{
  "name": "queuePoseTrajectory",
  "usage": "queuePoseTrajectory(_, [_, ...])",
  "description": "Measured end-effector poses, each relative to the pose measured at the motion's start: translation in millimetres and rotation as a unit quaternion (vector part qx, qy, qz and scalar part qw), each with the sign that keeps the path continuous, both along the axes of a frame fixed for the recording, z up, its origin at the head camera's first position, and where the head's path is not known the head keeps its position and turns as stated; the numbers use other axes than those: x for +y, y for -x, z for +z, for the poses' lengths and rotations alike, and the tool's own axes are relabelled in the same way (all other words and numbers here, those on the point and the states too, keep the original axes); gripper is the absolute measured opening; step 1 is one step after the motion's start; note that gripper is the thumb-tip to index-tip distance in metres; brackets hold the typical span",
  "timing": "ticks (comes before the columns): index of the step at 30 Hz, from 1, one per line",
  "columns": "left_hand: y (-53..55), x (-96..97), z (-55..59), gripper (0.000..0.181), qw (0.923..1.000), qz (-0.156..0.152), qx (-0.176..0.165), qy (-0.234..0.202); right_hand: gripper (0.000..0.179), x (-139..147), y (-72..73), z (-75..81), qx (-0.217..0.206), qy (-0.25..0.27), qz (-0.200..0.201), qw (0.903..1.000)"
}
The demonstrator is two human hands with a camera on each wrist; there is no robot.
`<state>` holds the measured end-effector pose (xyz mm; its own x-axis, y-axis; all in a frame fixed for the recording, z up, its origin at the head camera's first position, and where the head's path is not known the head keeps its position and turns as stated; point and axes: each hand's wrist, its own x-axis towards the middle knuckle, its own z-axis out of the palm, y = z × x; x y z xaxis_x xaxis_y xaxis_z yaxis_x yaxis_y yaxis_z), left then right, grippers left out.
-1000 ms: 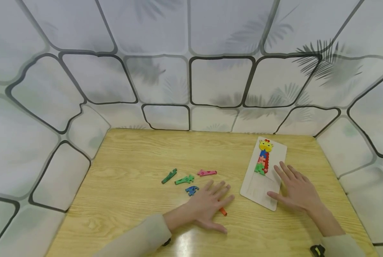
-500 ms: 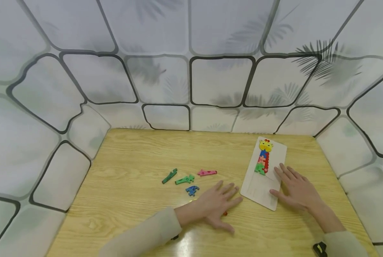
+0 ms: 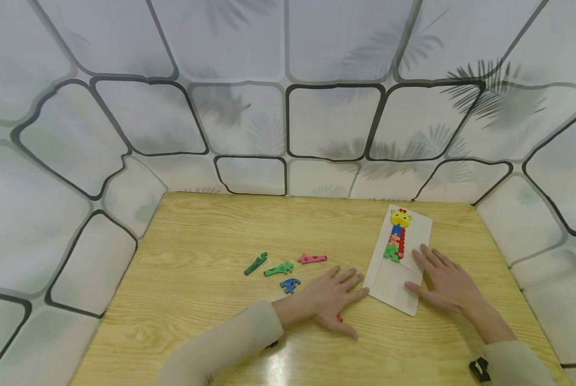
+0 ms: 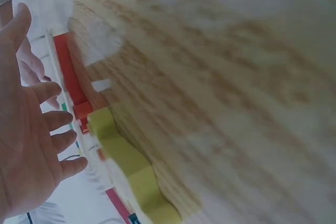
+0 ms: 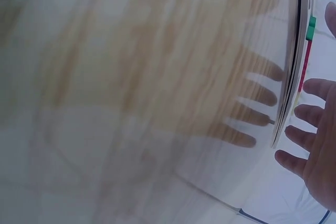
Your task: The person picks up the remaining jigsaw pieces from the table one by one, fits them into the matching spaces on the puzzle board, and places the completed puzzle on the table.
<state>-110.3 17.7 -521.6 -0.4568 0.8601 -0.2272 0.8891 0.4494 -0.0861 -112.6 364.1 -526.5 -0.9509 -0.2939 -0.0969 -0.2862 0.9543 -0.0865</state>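
A pale wooden puzzle board lies tilted at the right of the table in the head view. On its upper part sit a yellow giraffe head and joined blue, pink, green and red neck pieces. My right hand, fingers spread, reaches over the board's right edge and holds nothing. My left hand is spread palm down, its fingertips at the board's left edge; touching or apart, I cannot tell. Beneath it lies a mostly hidden red-orange piece. A yellow piece shows in the left wrist view.
Left of the board lie several loose puzzle pieces: a dark green one, a light green one, a pink one and a blue one. A patterned cloth wall encloses the wooden table at the back and sides.
My left hand has moved right, from over the loose pieces to the board's left edge, covering more of the red-orange piece. My right hand has hardly moved. The board has stayed nearly in place.
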Motion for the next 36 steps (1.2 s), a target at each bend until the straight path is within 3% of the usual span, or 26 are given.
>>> queuePoseTrajectory(16, [0.5, 8.4, -4.3, 0.110, 0.9995, -0.025, 0.016, 0.003, 0.096, -3.8, 4.8, -0.8, -0.009, -0.011, -0.009, 0.9999])
queuePoseTrajectory(36, [-4.5, 6.9, -7.4, 0.105, 0.9996, -0.026, 0.009, 0.005, 0.097, -8.6, 8.4, -2.6, -0.014, -0.004, -0.006, 0.9999])
